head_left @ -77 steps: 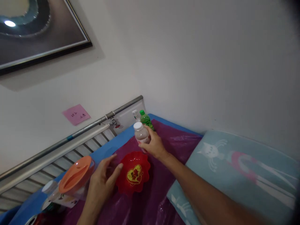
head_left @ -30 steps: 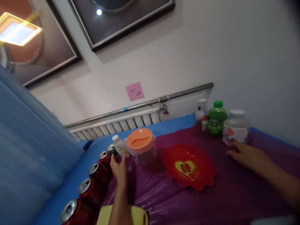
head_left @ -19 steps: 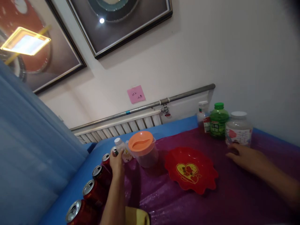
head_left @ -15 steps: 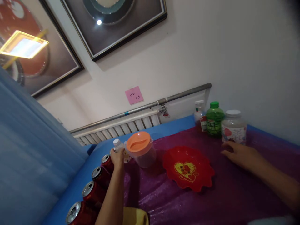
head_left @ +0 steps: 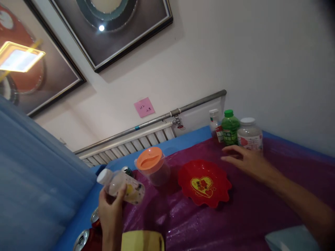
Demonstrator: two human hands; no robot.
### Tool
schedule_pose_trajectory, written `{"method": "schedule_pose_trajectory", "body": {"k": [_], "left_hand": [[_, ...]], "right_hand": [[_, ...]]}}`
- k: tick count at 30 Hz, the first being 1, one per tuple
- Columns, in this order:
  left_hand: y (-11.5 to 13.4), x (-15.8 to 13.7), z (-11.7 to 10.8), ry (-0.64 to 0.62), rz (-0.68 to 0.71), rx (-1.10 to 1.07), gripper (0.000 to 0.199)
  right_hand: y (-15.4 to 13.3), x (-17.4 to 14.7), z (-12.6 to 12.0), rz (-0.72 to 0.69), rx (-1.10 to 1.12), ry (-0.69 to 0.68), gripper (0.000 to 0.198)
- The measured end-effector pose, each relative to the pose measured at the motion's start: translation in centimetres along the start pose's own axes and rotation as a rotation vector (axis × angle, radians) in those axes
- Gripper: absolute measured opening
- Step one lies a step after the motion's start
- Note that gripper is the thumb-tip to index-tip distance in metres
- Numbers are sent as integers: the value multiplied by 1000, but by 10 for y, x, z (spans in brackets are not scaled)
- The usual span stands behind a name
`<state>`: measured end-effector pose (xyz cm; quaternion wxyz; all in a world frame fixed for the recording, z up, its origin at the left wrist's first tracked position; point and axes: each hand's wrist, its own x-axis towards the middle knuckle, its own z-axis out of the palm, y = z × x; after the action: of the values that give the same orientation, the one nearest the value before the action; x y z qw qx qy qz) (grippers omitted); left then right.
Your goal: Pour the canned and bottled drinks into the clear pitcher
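My left hand (head_left: 112, 205) is closed around a clear plastic bottle (head_left: 132, 190) with a white cap and a printed label. The bottle is tilted, its cap toward the upper left, and held above the table's left side. My right hand (head_left: 244, 160) is open with fingers apart, over the purple cloth in front of a wide white-capped jar (head_left: 250, 136); nothing is in it. Between the hands lie a red scalloped plate (head_left: 217, 188) with a yellow heart and a clear pitcher (head_left: 158, 174) with an orange lid.
A green bottle (head_left: 230, 130) and a slim white-capped bottle (head_left: 214, 125) stand beside the jar. Red cans (head_left: 90, 240) line the left edge, with a dark green can (head_left: 127, 170) behind. A yellow board-like item (head_left: 142, 240) lies in front. Blue curtain (head_left: 39, 174) hangs at left.
My left hand has lifted the bottle from beside the pitcher and brought it nearer, tipping it. My right hand has moved left, away from the jar. The view has shifted slightly.
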<state>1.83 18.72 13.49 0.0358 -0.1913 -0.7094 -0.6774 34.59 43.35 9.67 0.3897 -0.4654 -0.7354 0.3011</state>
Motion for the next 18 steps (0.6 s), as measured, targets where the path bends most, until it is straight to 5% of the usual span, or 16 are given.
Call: {"method": "schedule_pose_trajectory", "body": {"k": [3,7,14,18], "left_hand": [[-1,-52,8,-288,-73,-93,67],[-5,-106,41,-517,-131,-153,64],[12,-123,61,-662,-253,-287,76],[25,-112,54,-641,-124,-248,71]], "right_hand": [[-40,-28,14,-75,339,-362,48],[-79,-66,34,-174,414,-687,93],[-80,-71,45,-207,410,-695,93],[-74,-65,40,-237,274,-669,87]]}}
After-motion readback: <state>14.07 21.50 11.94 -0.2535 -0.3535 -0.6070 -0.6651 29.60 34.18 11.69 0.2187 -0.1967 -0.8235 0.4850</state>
